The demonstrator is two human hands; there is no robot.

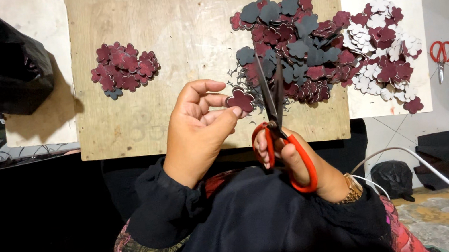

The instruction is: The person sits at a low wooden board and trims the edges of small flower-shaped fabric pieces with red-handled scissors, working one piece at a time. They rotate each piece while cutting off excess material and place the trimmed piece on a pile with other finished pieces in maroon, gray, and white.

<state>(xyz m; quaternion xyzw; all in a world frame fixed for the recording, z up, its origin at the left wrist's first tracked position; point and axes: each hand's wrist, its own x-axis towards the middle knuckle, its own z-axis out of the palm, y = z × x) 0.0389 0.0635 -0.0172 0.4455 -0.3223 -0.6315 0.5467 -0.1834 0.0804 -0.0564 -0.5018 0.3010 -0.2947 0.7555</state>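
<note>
While the left hand (197, 128) pinches a maroon flower-shaped piece (240, 99) above the wooden board (170, 64), the right hand (292, 157), fingers clenched through red-handled scissors (278, 130), holds the blades parted beside it. Trimming appears under way; closing cleanly on the piece's edge calls for steady alignment. Large pile (306, 46) behind; small pile (124, 67) left.

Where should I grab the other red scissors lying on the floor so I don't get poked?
Take the spare scissors by the red loop handles, coming from the far side, probably safest. They lie flat on the pale floor with the loops pointing away and the metal blades pointing back toward the person, so the loops are the blunt, roomy end for fingers.
</note>
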